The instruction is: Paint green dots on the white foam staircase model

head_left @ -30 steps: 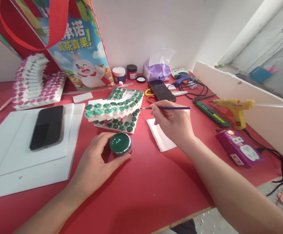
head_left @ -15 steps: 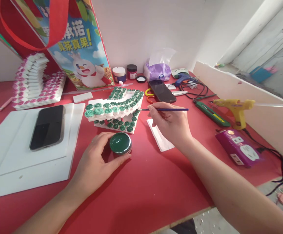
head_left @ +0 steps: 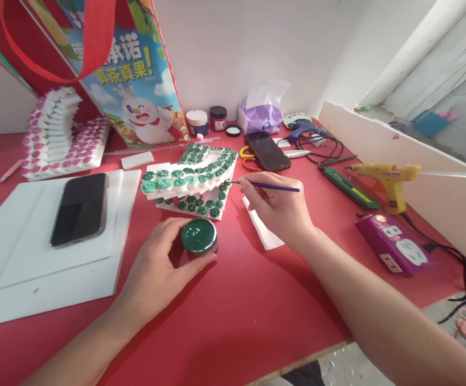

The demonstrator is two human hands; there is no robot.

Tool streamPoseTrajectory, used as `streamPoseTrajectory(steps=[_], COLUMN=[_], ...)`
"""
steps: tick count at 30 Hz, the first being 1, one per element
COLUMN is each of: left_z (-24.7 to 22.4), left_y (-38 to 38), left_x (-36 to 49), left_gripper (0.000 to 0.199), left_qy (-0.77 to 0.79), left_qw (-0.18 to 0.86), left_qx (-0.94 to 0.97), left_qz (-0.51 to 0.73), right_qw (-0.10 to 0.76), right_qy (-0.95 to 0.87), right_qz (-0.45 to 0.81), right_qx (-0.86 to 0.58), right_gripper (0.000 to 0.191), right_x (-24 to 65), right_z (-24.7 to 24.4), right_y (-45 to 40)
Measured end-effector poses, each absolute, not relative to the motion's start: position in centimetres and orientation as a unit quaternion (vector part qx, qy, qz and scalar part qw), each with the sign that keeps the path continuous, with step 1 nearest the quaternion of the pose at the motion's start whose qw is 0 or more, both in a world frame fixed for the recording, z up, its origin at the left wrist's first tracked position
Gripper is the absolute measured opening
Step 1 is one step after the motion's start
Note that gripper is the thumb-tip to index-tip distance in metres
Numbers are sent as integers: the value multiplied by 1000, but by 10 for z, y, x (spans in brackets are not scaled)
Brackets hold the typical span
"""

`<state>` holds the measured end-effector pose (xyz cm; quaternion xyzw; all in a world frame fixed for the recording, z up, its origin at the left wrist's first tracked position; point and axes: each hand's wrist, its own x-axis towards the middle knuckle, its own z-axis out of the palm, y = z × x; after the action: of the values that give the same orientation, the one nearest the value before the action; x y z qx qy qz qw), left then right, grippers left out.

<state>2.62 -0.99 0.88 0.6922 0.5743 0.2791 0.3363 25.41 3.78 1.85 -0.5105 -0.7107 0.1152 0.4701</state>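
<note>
My left hand (head_left: 160, 268) is curled around an open jar of dark green paint (head_left: 200, 236) that rests on the red table. Between the thumb and fingers of my right hand (head_left: 279, 206) is a thin purple paintbrush (head_left: 273, 186), pointing left. Its tip meets the right edge of a white stepped model (head_left: 193, 182) covered in rows of small rosettes, painted dark green, with lighter green ones at the front left. A folded white tissue (head_left: 263, 230) lies beneath my right hand, partly hidden by it.
A similar model with pink rosettes (head_left: 66, 136) stands at the left, near a phone (head_left: 80, 209) on white boards (head_left: 20, 300). Behind are a picture bag (head_left: 136, 69), paint jars (head_left: 218, 118) and a tissue pack (head_left: 261, 118). A yellow glue gun (head_left: 389, 182) and purple power socket (head_left: 393, 244) lie right.
My right hand has shifted slightly down and left, and the brush handle now tilts more downward to the right. My left hand stays around the jar.
</note>
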Motion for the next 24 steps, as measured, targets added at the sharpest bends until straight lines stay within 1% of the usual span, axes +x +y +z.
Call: streamPoseTrajectory(steps=[14, 18, 21, 24], left_z=[7, 6, 7, 8], left_y=[-9, -8, -8, -9], left_x=[26, 27, 26, 25], left_gripper=[48, 43, 40, 39], left_qy=[569, 551, 538, 537], left_qw=[338, 345, 352, 366], left_qx=[692, 699, 701, 698], left_qz=[289, 297, 309, 300], right_qw=[455, 489, 550, 619], right_qy=[-698, -668, -599, -520], right_qz=[117, 125, 196, 275], right_qx=[-541, -546, -548, -520], right_gripper=[19, 23, 29, 28], right_x=[258, 262, 263, 263], right_z=[26, 35, 47, 64], right_y=[37, 31, 26, 20])
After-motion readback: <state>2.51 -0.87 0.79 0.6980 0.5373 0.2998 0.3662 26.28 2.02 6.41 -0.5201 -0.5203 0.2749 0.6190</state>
